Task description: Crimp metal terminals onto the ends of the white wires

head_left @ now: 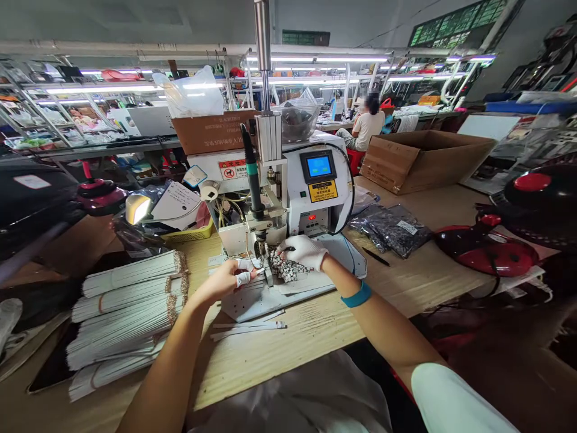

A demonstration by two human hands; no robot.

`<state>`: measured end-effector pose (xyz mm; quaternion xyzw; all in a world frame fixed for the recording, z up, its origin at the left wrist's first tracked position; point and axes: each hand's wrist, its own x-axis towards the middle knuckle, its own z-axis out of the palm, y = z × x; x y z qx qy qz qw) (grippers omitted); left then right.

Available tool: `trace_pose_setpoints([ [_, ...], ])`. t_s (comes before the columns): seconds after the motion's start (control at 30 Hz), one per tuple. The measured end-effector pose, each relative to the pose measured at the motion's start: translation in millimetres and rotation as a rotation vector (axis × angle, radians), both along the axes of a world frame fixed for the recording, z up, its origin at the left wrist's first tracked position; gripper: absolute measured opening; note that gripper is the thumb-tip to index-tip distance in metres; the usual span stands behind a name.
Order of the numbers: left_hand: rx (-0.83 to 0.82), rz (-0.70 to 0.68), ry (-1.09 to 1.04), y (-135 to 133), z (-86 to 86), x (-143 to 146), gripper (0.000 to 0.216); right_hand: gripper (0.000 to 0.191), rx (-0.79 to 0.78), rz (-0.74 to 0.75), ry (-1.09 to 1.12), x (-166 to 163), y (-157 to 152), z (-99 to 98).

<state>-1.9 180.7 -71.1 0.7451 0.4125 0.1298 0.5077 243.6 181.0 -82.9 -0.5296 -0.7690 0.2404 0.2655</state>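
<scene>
The fingers of the right hand (303, 251) wear a white glove; they are curled and closed down on a speckled black-and-white bundle (286, 268), which lies on the metal base plate (315, 288) of a white bench press machine (318, 198), just beside its pressing head. The left hand (223, 281) is bare, with white finger cots (243, 278) on two fingers. Its fingers are bent close to the machine's head, but I cannot tell if they are grasping something. A teal band (356, 294) goes around the right wrist.

Left of the base plate, on the wooden table (279, 355), lie bundles of long white strips (126, 313), and two loose strips (247, 329) are near the plate. On the right lie a bag of dark parts (390, 228) and a black pen (375, 257). On top of the machine stands a clear plastic bowl (297, 120) filled with dark pieces. A yellow plastic tray (187, 233) beside the machine holds papers. Behind the right side of the table is an open cardboard box (421, 159). Farther away, another person (367, 126) sits on a red stool (356, 160) at a different table, with both hands out of sight.
</scene>
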Motion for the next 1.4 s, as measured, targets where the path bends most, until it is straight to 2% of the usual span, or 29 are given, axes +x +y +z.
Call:
trace_pose_setpoints([
  [0.13, -0.011, 0.012, -0.046, 0.4, -4.3, 2.7, 0.034, 0.016, -0.028, 0.068, 0.029, -2.9, 1.5, -3.0],
  [0.23, 0.023, 0.025, -0.059, 0.3, -5.4, 4.4, 0.035, 0.011, -0.101, 0.012, 0.106, -5.9, -2.5, 1.1],
  [0.3, 0.039, 0.028, -0.063, 0.4, -5.3, 5.1, 0.036, 0.014, -0.247, -0.036, 0.321, -9.1, -7.3, 4.9],
  [0.4, 0.055, 0.036, -0.053, 0.9, -4.6, 5.5, 0.036, 0.021, -0.501, -0.013, 0.707, -18.0, -12.9, 4.8],
  [0.5, 0.071, 0.074, -0.031, 1.1, -3.6, 5.3, 0.035, 0.028, -0.572, 0.026, 0.867, -28.2, -12.7, -5.0],
  [0.67, 0.084, 0.1, -0.033, -0.1, -1.3, 5.8, 0.033, 0.027, -0.624, 0.06, 0.897, -32.9, -9.1, -17.7],
  [0.9, 0.101, 0.112, -0.038, -1.3, -2.1, 8.0, 0.031, 0.02, -0.669, 0.058, 0.86, -31.6, -17.1, -1.6],
  [1.03, 0.098, 0.124, -0.025, -1.8, -2.5, 7.8, 0.03, 0.019, -0.689, 0.044, 0.856, -33.0, -19.3, 0.9],
  [1.23, 0.098, 0.112, -0.014, -1.7, -2.8, 9.5, 0.029, 0.025, -0.694, 0.065, 0.902, -33.6, -14.8, -8.1],
  [1.4, 0.122, 0.137, 0.003, -1.2, -4.6, 11.7, 0.027, 0.024, -0.672, 0.092, 0.926, -33.1, -8.0, -23.0],
])
